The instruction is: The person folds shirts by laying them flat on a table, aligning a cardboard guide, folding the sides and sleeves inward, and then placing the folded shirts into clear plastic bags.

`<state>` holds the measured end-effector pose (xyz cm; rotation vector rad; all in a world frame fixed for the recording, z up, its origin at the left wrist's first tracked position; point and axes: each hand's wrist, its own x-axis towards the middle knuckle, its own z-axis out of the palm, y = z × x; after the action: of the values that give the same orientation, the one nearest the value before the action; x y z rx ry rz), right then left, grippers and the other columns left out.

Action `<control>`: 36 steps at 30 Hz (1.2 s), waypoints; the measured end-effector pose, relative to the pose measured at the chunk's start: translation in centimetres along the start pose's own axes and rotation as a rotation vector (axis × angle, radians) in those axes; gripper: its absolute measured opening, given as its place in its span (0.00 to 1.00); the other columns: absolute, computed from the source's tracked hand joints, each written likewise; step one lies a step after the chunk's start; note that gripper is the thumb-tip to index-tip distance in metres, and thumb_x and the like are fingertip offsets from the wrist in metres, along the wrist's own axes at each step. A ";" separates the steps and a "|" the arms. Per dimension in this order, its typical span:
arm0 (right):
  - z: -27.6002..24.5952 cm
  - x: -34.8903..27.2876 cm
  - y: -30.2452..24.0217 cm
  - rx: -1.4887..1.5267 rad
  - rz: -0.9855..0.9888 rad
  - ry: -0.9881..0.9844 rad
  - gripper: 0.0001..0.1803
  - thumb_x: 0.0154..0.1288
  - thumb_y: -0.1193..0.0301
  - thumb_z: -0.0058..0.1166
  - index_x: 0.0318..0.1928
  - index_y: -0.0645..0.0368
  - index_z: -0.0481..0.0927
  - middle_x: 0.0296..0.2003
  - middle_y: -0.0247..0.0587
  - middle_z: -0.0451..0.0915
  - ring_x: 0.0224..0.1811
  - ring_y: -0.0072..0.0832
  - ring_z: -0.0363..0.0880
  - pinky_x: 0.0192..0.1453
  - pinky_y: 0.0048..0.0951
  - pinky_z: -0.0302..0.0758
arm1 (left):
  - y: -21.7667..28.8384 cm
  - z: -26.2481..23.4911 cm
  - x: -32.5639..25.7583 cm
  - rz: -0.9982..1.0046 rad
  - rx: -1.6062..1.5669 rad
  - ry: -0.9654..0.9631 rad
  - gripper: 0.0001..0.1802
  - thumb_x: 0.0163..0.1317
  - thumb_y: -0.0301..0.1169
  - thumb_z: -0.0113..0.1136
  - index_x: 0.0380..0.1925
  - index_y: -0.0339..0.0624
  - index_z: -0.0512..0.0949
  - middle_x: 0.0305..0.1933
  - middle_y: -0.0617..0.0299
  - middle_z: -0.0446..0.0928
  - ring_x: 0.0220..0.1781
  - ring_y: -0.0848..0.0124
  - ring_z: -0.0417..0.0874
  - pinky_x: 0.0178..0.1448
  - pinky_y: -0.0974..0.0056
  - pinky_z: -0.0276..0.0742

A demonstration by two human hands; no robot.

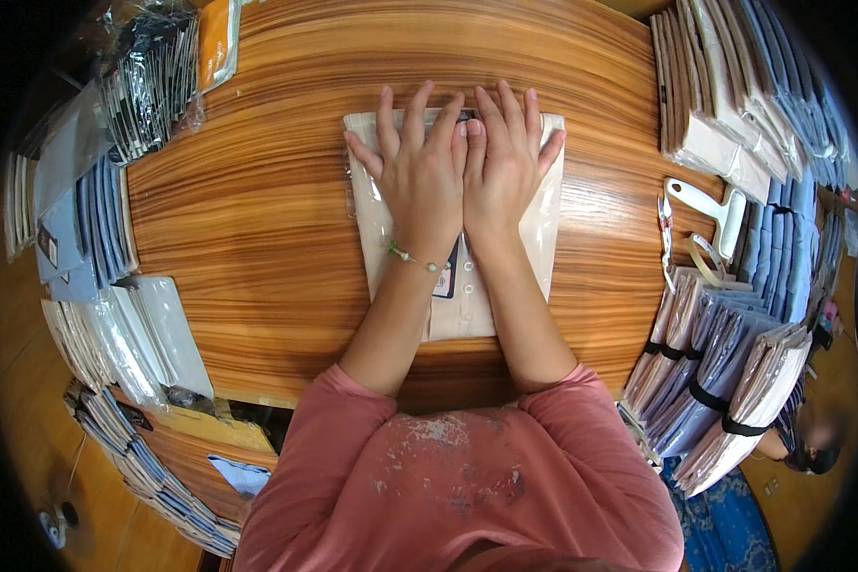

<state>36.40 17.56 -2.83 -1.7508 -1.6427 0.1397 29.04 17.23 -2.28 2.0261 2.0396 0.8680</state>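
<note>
Shirt (479,310), beige and folded flat in clear plastic (536,243), sat mid-desk (257,219), right in front of the person. Both hands were spread wide on top, fingers fanned, gripping nothing. The left hand (418,176) covered the left half and the right hand (505,172) the right, thumbs side by side near the far edge (couldn't tell if they actually touched). My guess is they lay flat and paired so any pressure would be shared across the pack instead of denting one spot. A dark tag (445,276) and a few buttons (468,289) peeked out between the forearms, so it was front side up.

Now the containers, because wow. Far left, a clear bag (153,91) was stuffed with thin packets, too crumpled for me to say what kind. White packs (153,329) in plastic leaned closer in. Over on the right, bundles (748,381) of plastic-wrapped cloth had black bands (710,396) around them, probably so the slippery sleeves wouldn't slide apart. A tape roll (704,257) and a white tool (710,205) lay beside them, handy for the right side, I reckon.
</note>
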 end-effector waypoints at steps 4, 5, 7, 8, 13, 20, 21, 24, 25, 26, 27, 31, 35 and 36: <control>0.2 -0.3 0.2 -0.005 -0.001 -0.007 0.17 0.66 0.65 0.44 0.51 0.57 0.78 0.56 0.45 0.72 0.67 0.43 0.57 0.68 0.59 0.34 | 0.0 0.1 -0.1 -0.012 -0.022 -0.006 0.16 0.63 0.39 0.50 0.50 0.59 0.78 0.60 0.68 0.69 0.70 0.57 0.55 0.68 0.35 0.30; 0.2 -0.3 0.1 -0.003 -0.003 -0.008 0.17 0.66 0.65 0.44 0.51 0.57 0.78 0.56 0.44 0.72 0.67 0.43 0.57 0.68 0.59 0.34 | -0.1 0.2 -0.1 -0.011 -0.018 -0.004 0.16 0.63 0.39 0.50 0.50 0.58 0.78 0.60 0.68 0.69 0.70 0.57 0.55 0.68 0.34 0.30; 0.3 -0.4 0.2 -0.025 -0.009 -0.011 0.17 0.66 0.65 0.44 0.50 0.56 0.78 0.56 0.44 0.72 0.67 0.43 0.57 0.68 0.59 0.35 | -0.2 0.4 -0.3 -0.011 -0.010 -0.002 0.16 0.63 0.39 0.50 0.50 0.58 0.78 0.60 0.68 0.69 0.70 0.58 0.55 0.67 0.34 0.31; 0.3 -0.4 0.3 -0.036 -0.012 -0.010 0.16 0.66 0.65 0.44 0.50 0.55 0.78 0.56 0.44 0.72 0.67 0.43 0.57 0.68 0.59 0.35 | -0.1 0.3 -0.3 -0.007 -0.022 0.009 0.15 0.63 0.39 0.50 0.49 0.58 0.78 0.60 0.67 0.69 0.70 0.58 0.55 0.67 0.34 0.32; 0.3 -1.0 0.3 -0.035 0.001 -0.018 0.16 0.65 0.65 0.45 0.50 0.53 0.79 0.56 0.43 0.72 0.67 0.42 0.58 0.68 0.60 0.36 | -0.5 0.7 -0.8 -0.004 -0.029 0.023 0.15 0.64 0.40 0.49 0.49 0.58 0.78 0.59 0.67 0.70 0.69 0.58 0.56 0.67 0.33 0.32; 1.5 0.1 1.8 -0.022 0.036 -0.086 0.17 0.64 0.61 0.47 0.51 0.49 0.79 0.58 0.47 0.71 0.68 0.45 0.56 0.67 0.63 0.36 | -1.0 1.6 0.1 0.003 -0.081 0.007 0.15 0.64 0.36 0.49 0.48 0.55 0.78 0.59 0.64 0.70 0.68 0.57 0.57 0.67 0.34 0.35; 1.1 0.4 1.4 -0.001 0.041 -0.116 0.18 0.64 0.60 0.47 0.52 0.49 0.78 0.58 0.48 0.70 0.68 0.46 0.55 0.67 0.64 0.36 | -1.2 0.9 0.3 0.006 -0.098 -0.002 0.15 0.64 0.35 0.49 0.49 0.54 0.78 0.59 0.62 0.69 0.68 0.57 0.58 0.67 0.35 0.36; -2.9 3.2 2.9 0.420 0.114 0.026 0.22 0.64 0.57 0.46 0.57 0.49 0.73 0.63 0.56 0.62 0.70 0.51 0.50 0.67 0.65 0.36 | -3.3 -2.1 1.7 -0.058 -0.868 0.292 0.16 0.61 0.34 0.50 0.49 0.53 0.76 0.60 0.55 0.66 0.68 0.55 0.57 0.66 0.31 0.39; -3.4 3.8 2.3 0.322 0.070 0.044 0.23 0.65 0.57 0.45 0.59 0.47 0.71 0.64 0.58 0.59 0.70 0.53 0.47 0.66 0.66 0.36 | -3.1 -2.4 2.4 -0.048 -0.777 0.353 0.17 0.61 0.34 0.50 0.50 0.52 0.75 0.60 0.53 0.65 0.68 0.53 0.56 0.66 0.31 0.39; -5.2 3.0 0.5 0.225 0.037 0.049 0.24 0.65 0.57 0.45 0.60 0.46 0.70 0.65 0.60 0.55 0.70 0.55 0.45 0.66 0.68 0.36 | -2.5 -3.3 1.7 -0.055 -0.679 0.405 0.17 0.61 0.35 0.50 0.51 0.51 0.74 0.61 0.51 0.64 0.68 0.51 0.55 0.66 0.31 0.40; -6.1 1.7 -0.3 0.117 0.023 0.058 0.25 0.65 0.56 0.44 0.62 0.44 0.68 0.66 0.61 0.52 0.70 0.58 0.43 0.66 0.69 0.36 | -1.5 -3.9 0.5 -0.063 -0.586 0.434 0.18 0.61 0.35 0.50 0.52 0.50 0.73 0.61 0.49 0.62 0.68 0.49 0.54 0.66 0.31 0.40; -2.0 -1.5 -1.1 -0.129 -0.058 -0.085 0.25 0.65 0.55 0.44 0.63 0.37 0.67 0.67 0.60 0.49 0.70 0.63 0.38 0.64 0.71 0.35 | -0.7 0.0 -1.7 -0.175 0.020 0.128 0.22 0.64 0.42 0.46 0.59 0.54 0.69 0.69 0.42 0.51 0.71 0.38 0.43 0.68 0.34 0.36; -0.8 -2.4 -0.3 -0.172 -0.052 -0.101 0.23 0.65 0.54 0.44 0.61 0.34 0.69 0.66 0.61 0.52 0.70 0.63 0.39 0.64 0.71 0.36 | -1.3 0.2 -1.8 -0.158 -0.005 0.077 0.23 0.66 0.44 0.42 0.60 0.56 0.68 0.71 0.41 0.45 0.72 0.38 0.39 0.67 0.32 0.33; -0.8 -2.4 -0.3 -0.181 -0.054 -0.101 0.23 0.65 0.53 0.44 0.61 0.34 0.69 0.66 0.61 0.52 0.70 0.63 0.39 0.64 0.71 0.37 | -1.3 0.2 -1.9 -0.158 -0.009 0.087 0.23 0.67 0.43 0.42 0.60 0.55 0.69 0.71 0.40 0.46 0.72 0.38 0.40 0.67 0.32 0.34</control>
<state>36.18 14.99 -3.03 -1.8575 -1.8229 0.0567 28.18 15.55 -3.65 1.8232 2.2011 0.9477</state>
